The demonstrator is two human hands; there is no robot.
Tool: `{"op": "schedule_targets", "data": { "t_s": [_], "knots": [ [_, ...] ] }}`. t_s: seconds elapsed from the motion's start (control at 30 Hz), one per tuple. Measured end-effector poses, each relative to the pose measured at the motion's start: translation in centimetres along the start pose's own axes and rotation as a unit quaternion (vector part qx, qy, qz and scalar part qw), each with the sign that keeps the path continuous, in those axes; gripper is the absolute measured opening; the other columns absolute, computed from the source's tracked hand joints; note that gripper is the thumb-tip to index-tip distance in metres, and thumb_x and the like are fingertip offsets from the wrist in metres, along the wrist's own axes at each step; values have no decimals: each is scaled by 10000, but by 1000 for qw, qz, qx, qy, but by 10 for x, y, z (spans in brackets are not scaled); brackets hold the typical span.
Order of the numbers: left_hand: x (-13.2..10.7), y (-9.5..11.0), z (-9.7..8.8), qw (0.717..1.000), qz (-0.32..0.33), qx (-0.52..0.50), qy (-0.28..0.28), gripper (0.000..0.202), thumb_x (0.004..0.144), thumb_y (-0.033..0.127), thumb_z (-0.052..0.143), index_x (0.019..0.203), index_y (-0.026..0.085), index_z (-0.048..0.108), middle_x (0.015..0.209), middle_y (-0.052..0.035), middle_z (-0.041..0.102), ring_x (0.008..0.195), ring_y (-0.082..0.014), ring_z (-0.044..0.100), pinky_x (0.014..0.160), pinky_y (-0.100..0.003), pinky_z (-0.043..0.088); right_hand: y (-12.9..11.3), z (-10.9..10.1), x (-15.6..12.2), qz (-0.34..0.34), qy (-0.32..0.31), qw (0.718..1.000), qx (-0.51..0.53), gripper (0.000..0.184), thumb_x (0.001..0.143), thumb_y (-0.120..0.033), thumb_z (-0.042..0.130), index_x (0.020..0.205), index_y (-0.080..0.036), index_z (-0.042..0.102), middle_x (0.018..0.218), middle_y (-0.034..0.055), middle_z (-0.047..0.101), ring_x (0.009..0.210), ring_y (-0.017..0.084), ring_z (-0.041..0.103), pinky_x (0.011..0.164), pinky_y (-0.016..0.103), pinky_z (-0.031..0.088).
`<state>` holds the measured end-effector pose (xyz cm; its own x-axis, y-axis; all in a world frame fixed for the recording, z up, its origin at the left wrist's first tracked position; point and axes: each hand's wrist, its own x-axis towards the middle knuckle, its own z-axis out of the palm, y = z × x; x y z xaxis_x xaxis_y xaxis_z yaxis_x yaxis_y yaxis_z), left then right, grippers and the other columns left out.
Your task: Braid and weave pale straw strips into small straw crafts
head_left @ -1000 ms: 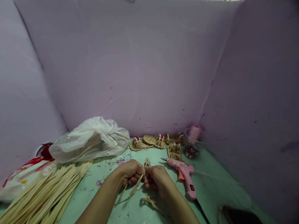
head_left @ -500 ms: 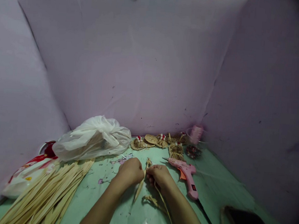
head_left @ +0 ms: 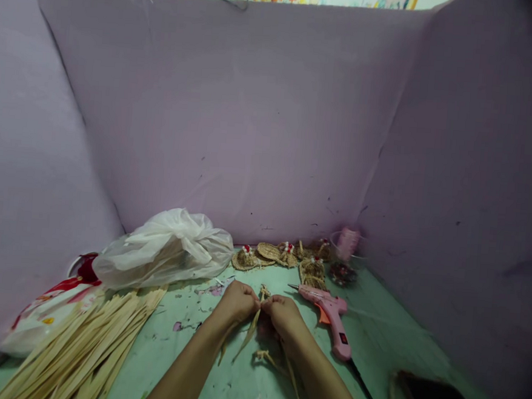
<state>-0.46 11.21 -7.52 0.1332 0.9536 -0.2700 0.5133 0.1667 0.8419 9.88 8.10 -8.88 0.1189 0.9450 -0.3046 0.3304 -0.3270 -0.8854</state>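
Observation:
My left hand [head_left: 237, 302] and my right hand [head_left: 281, 313] meet knuckle to knuckle over the green table [head_left: 200, 365]. Both are closed in a pinch on a small braided straw piece [head_left: 264, 293] that pokes up between them. Loose straw strips [head_left: 250, 332] hang down from the pinch toward me, between my wrists. A short plaited straw scrap [head_left: 263, 357] lies on the table under my right wrist.
A pink glue gun [head_left: 328, 313] lies just right of my right hand, its cord running toward me. Finished straw ornaments [head_left: 266, 254] line the back wall. A white plastic bag [head_left: 166, 250] and a pile of straw strips [head_left: 82, 351] sit left. Purple panels enclose the table.
My hands have drawn closer together and shifted slightly away from me. The hanging strips have swung, one now trailing under my right wrist.

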Motion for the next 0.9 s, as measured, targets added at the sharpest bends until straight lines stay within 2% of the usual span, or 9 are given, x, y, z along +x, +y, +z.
{"op": "schedule_targets", "data": {
  "t_s": [0.13, 0.27, 0.43, 0.5, 0.57, 0.7, 0.77, 0.9],
  "knots": [
    [-1, 2, 1, 1000, 7, -12, 2, 80, 480, 70, 484, 477, 119, 547, 390, 45, 445, 415, -70, 344, 439, -195, 251, -4, 0, -3, 22, -14, 999, 24, 202, 690, -181, 357, 560, -152, 509, 376, -23, 435, 296, 79, 376, 318, 188, 229],
    [-2, 4, 2, 998, -11, -61, -25, 87, 479, 49, 482, 450, 120, 522, 365, 51, 413, 407, -59, 323, 441, -186, 242, -2, -5, 1, 9, 3, 1000, -1, 178, 670, -136, 402, 523, -147, 502, 367, -37, 392, 331, 71, 340, 370, 192, 245],
    [-3, 6, 5, 997, -35, -61, -44, 118, 500, 62, 452, 409, 135, 472, 318, 68, 283, 353, -54, 244, 400, -196, 184, -1, -20, 3, -39, 22, 996, -82, 81, 610, -124, 525, 538, -136, 560, 484, 7, 534, 477, 94, 451, 457, 197, 266],
    [-2, 4, 8, 998, -28, -32, -54, 128, 494, 60, 461, 394, 138, 443, 323, 72, 257, 357, -46, 214, 399, -201, 152, -3, -24, -2, -84, 37, 981, -168, 80, 621, -149, 538, 593, -140, 611, 588, 44, 615, 570, 117, 516, 507, 202, 295],
    [1, 2, 11, 998, -14, 16, -56, 123, 488, 58, 469, 396, 135, 440, 332, 72, 257, 371, -43, 207, 407, -206, 134, -6, -26, -9, -120, 58, 953, -273, 130, 644, -172, 525, 664, -156, 652, 691, 83, 662, 658, 152, 567, 556, 219, 325],
    [5, -3, 15, 997, 14, 70, -26, 142, 505, 75, 471, 386, 138, 426, 343, 64, 243, 393, -49, 219, 420, -220, 117, -16, -27, -19, -125, 104, 905, -394, 183, 634, -166, 523, 728, -152, 680, 771, 153, 673, 740, 235, 608, 593, 268, 369],
    [6, -2, 15, 999, 0, 38, -22, 147, 500, 64, 476, 386, 138, 419, 346, 62, 245, 403, -52, 241, 423, -218, 119, -21, -25, -23, -108, 126, 898, -407, 198, 626, -151, 521, 744, -138, 680, 778, 168, 668, 747, 254, 614, 595, 281, 385],
    [4, 1, 15, 998, -40, -36, -28, 163, 502, 71, 502, 405, 146, 395, 354, 59, 271, 408, -57, 286, 415, -202, 144, -29, -16, -32, -71, 140, 910, -382, 197, 660, -189, 525, 769, -135, 681, 781, 174, 662, 744, 246, 619, 608, 282, 404]
  ]
}}
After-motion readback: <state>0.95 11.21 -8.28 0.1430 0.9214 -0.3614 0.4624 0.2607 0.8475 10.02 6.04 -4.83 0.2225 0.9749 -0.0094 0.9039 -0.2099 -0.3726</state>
